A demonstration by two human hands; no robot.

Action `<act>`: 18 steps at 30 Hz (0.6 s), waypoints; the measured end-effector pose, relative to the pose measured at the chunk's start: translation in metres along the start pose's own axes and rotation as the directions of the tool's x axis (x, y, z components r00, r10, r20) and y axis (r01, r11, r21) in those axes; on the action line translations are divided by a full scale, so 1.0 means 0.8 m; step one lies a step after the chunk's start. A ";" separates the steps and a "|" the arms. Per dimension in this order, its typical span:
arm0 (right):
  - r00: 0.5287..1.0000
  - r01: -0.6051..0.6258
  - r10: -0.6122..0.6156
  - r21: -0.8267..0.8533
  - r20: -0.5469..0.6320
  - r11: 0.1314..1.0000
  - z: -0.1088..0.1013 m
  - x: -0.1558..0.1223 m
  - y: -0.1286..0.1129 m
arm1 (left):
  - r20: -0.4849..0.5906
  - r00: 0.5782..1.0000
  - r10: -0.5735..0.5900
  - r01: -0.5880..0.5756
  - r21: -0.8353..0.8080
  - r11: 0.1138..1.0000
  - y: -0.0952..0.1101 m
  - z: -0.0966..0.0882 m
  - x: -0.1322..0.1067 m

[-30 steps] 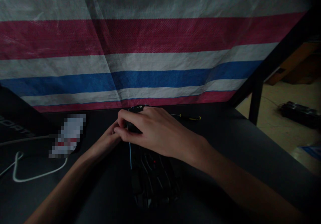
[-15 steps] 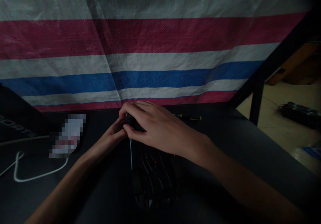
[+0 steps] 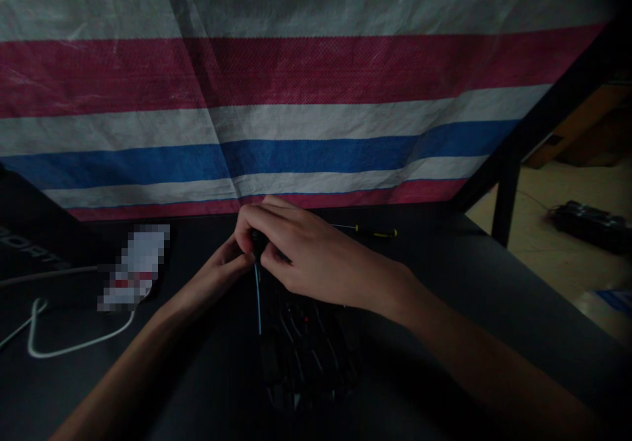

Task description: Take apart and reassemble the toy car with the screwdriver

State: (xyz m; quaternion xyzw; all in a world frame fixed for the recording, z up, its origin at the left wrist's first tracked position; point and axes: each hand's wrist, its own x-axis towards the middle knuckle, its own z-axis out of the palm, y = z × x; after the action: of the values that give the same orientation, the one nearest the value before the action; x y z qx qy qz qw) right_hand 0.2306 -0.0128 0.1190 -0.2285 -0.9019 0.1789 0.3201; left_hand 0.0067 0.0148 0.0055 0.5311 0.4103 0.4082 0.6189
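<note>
A black toy car (image 3: pixel 309 355) with a small red spot on top rests on the dark table, its near end toward me. At its far left corner my right hand (image 3: pixel 301 243) is closed, fingers curled over a dark ridged part that looks like the car's wheel (image 3: pixel 255 237). My left hand (image 3: pixel 224 260) reaches to the same corner from the left, thumb and fingers closing on it; its fingertips are partly hidden behind my right hand. Along the car's left side runs a thin light-blue strip (image 3: pixel 258 299). The far end of the car is covered by my hands.
A black-and-yellow screwdriver (image 3: pixel 376 232) lies beyond my right hand. On the left are a blurred-out device (image 3: pixel 135 266), a white cable (image 3: pixel 81 349) and a dark box (image 3: pixel 34 230). A striped sheet (image 3: pixel 296 72) hangs behind the table. Another black object (image 3: pixel 590 225) is on the floor.
My right hand's fingers have shifted and curled tighter around the wheel, covering more of it. My left hand has barely moved; the car stays in place.
</note>
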 end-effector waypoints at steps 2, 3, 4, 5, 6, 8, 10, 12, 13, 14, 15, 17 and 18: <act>1.000 0.022 -0.022 0.024 0.000 0.999 0.002 0.001 0.002 | -0.011 1.000 0.009 -0.008 0.008 1.000 -0.002 -0.002 0.001; 0.999 0.032 -0.032 0.029 -0.003 0.999 0.003 0.002 0.002 | -0.018 1.000 0.006 -0.006 0.008 1.000 -0.004 -0.003 0.001; 0.999 0.037 -0.037 0.034 -0.006 0.999 0.004 0.002 0.003 | -0.023 1.000 -0.001 0.001 0.008 1.000 -0.006 -0.005 0.001; 0.999 0.038 -0.038 0.043 -0.008 0.998 0.005 0.003 0.004 | -0.028 1.000 -0.011 0.011 0.006 1.000 -0.008 -0.006 0.001; 0.999 0.036 -0.036 0.057 -0.012 0.998 0.006 0.003 0.004 | -0.035 0.999 -0.019 0.019 0.002 1.000 -0.008 -0.006 0.001; 0.999 0.039 -0.036 0.102 -0.036 0.994 0.009 0.003 0.005 | -0.050 0.998 -0.029 0.029 -0.002 1.000 -0.006 -0.004 0.000; 0.997 0.051 -0.041 0.174 -0.059 0.983 0.011 0.004 0.007 | -0.061 0.998 -0.031 0.032 0.016 0.999 0.000 0.000 -0.001; 0.996 0.057 -0.037 0.270 -0.079 0.961 0.015 0.005 0.010 | -0.056 0.998 -0.026 0.028 0.035 0.999 0.006 0.004 -0.002; 0.995 0.056 -0.029 0.314 -0.090 0.948 0.017 0.005 0.012 | -0.045 0.999 -0.020 0.022 0.037 0.999 0.008 0.005 -0.002; 0.995 0.052 -0.017 0.347 -0.103 0.937 0.019 0.006 0.013 | -0.029 1.000 -0.012 0.013 0.033 0.999 0.008 0.006 -0.001; 0.993 0.049 -0.005 0.366 -0.120 0.929 0.022 0.006 0.015 | -0.013 1.000 -0.004 0.004 0.028 1.000 0.008 0.005 -0.001; 0.989 0.059 -0.002 0.370 -0.150 0.927 0.027 0.007 0.019 | 0.005 1.000 0.014 -0.014 0.024 1.000 0.005 0.003 0.000; 0.987 0.061 -0.003 0.363 -0.158 0.930 0.030 0.007 0.021 | 0.002 1.000 0.021 -0.021 0.025 0.999 0.003 0.001 0.000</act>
State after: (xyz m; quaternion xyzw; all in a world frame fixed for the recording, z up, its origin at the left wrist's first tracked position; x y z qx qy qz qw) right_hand 0.2160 -0.0001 0.0967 -0.1631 -0.8286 0.3206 0.4291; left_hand 0.0077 0.0151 0.0078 0.5435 0.4093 0.4090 0.6081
